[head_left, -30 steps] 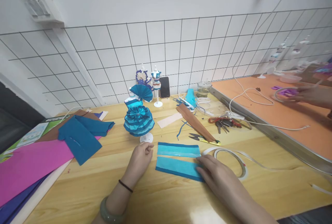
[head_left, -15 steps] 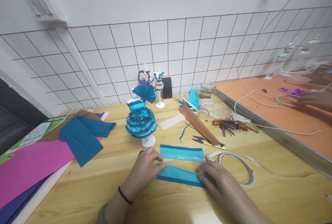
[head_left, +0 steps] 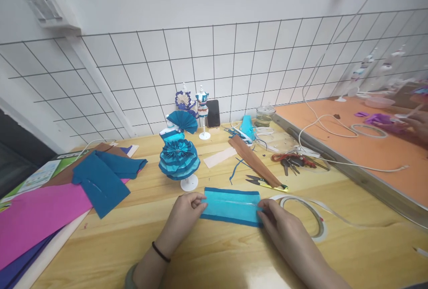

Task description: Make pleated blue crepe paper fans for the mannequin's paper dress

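Observation:
Two light-blue paper strips with dark-blue borders lie together in front of me, the far strip (head_left: pixel 232 194) and the near strip (head_left: pixel 230 214). Their inner edges meet or overlap along a shiny clear band. My left hand (head_left: pixel 186 212) pinches the left end of the near strip between thumb and fingers. At its right end, my right hand (head_left: pixel 284 224) pinches the same strip, close to the join. Just right of that hand sits a roll of white tape (head_left: pixel 323 231), partly behind the fingers. Beyond the strips stands a small dress form in a ruffled blue dress (head_left: pixel 179 162).
Black-bladed snips (head_left: pixel 264 183) and a brown strip (head_left: pixel 256 159) lie beyond the strips. Keys (head_left: pixel 290 164) rest farther right. Coloured sheets (head_left: pixel 43 208) are stacked at left. Another person's hand (head_left: pixel 419 124) is over the orange table (head_left: pixel 368 150), with a white cable (head_left: pixel 361 166) crossing it.
The near strip has moved away from me and closed the gap to the far strip. Both hands went with it, and my left fingers have drawn into a pinch.

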`<action>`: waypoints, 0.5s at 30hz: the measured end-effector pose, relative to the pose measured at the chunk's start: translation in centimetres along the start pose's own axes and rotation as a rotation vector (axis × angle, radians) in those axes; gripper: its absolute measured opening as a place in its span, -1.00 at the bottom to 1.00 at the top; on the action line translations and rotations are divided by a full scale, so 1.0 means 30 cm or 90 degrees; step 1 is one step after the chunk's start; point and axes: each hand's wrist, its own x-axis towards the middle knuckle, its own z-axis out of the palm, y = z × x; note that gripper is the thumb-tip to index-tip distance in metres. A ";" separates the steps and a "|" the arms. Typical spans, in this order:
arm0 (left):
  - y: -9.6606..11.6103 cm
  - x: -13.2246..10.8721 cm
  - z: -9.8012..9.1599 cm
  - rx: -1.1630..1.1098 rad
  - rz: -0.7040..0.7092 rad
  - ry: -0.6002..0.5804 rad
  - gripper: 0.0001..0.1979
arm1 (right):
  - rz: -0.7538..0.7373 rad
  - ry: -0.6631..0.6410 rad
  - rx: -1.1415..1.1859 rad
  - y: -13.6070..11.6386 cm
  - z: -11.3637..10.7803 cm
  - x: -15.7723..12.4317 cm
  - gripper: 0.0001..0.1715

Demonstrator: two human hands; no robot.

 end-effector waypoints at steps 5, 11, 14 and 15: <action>-0.018 0.008 0.013 -0.021 0.004 0.033 -0.65 | -0.021 0.054 -0.083 -0.007 0.010 0.010 -0.84; -0.019 0.011 0.021 0.030 0.004 0.057 -0.58 | -0.025 0.055 -0.136 -0.010 0.013 0.006 -0.75; -0.013 0.013 0.023 0.061 0.003 0.062 -0.59 | -0.032 0.049 -0.150 -0.003 0.016 0.005 -0.74; -0.010 0.013 0.022 0.068 0.002 0.061 -0.59 | -0.036 0.046 -0.151 0.000 0.018 0.005 -0.74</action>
